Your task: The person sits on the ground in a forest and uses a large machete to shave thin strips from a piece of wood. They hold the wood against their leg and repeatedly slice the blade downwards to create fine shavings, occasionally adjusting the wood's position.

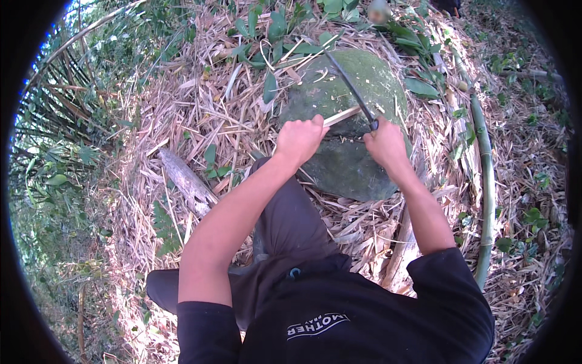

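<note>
My left hand is closed around a pale strip of split wood or bamboo, which points right and slightly away over a mossy rock. My right hand grips the dark handle of a long knife. The narrow dark blade slants away and to the left, and it crosses the strip's far end near the handle. Whether the edge bites into the strip, I cannot tell. Small pale chips lie scattered over the rock's top.
Dry bamboo leaves and litter surround the rock. A weathered log lies at the left, and a green bamboo pole runs along the right. Leafy green sprigs grow beyond the rock. My bent leg is just this side of it.
</note>
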{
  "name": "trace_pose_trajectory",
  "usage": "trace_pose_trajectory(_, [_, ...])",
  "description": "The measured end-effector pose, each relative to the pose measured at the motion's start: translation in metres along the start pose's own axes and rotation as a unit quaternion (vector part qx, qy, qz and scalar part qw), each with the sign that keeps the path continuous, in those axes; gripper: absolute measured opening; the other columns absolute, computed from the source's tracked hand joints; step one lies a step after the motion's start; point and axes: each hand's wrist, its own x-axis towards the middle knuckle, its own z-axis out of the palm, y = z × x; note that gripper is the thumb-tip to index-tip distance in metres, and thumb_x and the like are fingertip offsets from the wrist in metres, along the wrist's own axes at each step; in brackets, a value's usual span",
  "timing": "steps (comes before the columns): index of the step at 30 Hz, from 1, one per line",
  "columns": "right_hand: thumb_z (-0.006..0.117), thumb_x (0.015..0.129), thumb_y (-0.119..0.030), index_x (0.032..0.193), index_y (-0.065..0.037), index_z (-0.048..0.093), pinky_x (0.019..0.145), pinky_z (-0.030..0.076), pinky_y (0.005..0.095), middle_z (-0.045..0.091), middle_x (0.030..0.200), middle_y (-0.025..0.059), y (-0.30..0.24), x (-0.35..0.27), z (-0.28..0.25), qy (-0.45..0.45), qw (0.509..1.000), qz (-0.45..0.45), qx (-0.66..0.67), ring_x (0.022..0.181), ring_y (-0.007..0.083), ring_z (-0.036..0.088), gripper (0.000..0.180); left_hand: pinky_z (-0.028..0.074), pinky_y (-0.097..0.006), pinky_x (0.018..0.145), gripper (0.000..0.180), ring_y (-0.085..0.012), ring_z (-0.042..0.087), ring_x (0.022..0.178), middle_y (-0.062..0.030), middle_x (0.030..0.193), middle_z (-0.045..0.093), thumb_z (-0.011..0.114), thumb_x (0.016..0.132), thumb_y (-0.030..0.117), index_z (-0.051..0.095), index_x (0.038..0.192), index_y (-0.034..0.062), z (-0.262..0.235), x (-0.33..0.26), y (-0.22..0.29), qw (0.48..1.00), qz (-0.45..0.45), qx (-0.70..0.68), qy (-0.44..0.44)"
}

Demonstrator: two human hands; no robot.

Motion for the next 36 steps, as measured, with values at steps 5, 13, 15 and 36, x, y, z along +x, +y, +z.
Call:
trace_pose_trajectory(5, [0.065, 0.079, -0.015, 0.092, 0.003, 0.064, 0.068, 0.054, 0.0436, 0.068, 0.074, 0.0211, -0.010, 0.003, -0.031, -0.050, 0.986, 0.050, 0.151, 0.071, 0.0332, 0.069, 0.023, 0.053, -0.043, 0.048, 0.035, -0.0310, 0.067, 0.053, -0.0124, 0.056, 0.064, 0.055, 0.098, 0.040, 0.054, 0.089, 0.0065, 0.003, -0.006, -0.007, 1.000, -0.017, -0.009, 0.012])
trace_pose_trajectory(13, [0.068, 0.078, -0.017, 0.095, 0.005, 0.064, 0.067, 0.054, 0.0418, 0.068, 0.076, 0.0222, 0.001, -0.003, -0.008, 0.011, 0.989, 0.039, 0.141, 0.069, 0.0322, 0.069, 0.028, 0.055, -0.043, 0.052, 0.035, -0.0314, 0.069, 0.057, -0.0124, 0.059, 0.066, 0.053, 0.099, 0.039, 0.055, 0.089, 0.0059, -0.006, -0.002, 0.001, 0.999, -0.024, -0.014, -0.035])
trace_pose_trajectory(15, [0.068, 0.078, -0.019, 0.096, 0.005, 0.064, 0.071, 0.054, 0.0433, 0.067, 0.077, 0.0242, 0.009, 0.006, 0.008, 0.002, 1.000, -0.008, 0.025, 0.073, 0.0359, 0.069, 0.031, 0.054, -0.044, 0.050, 0.036, -0.0320, 0.068, 0.055, -0.0125, 0.058, 0.065, 0.053, 0.099, 0.041, 0.055, 0.089, 0.0062, -0.003, 0.003, -0.009, 1.000, -0.022, -0.012, -0.006])
trace_pose_trajectory(36, [0.065, 0.079, -0.018, 0.099, 0.006, 0.064, 0.077, 0.054, 0.0483, 0.067, 0.081, 0.0287, 0.000, -0.011, -0.016, -0.004, 0.995, 0.036, 0.098, 0.083, 0.0418, 0.069, 0.031, 0.054, -0.044, 0.050, 0.036, -0.0322, 0.067, 0.054, -0.0139, 0.058, 0.065, 0.055, 0.098, 0.041, 0.055, 0.089, 0.0057, 0.004, -0.007, -0.002, 0.999, -0.026, -0.018, -0.001])
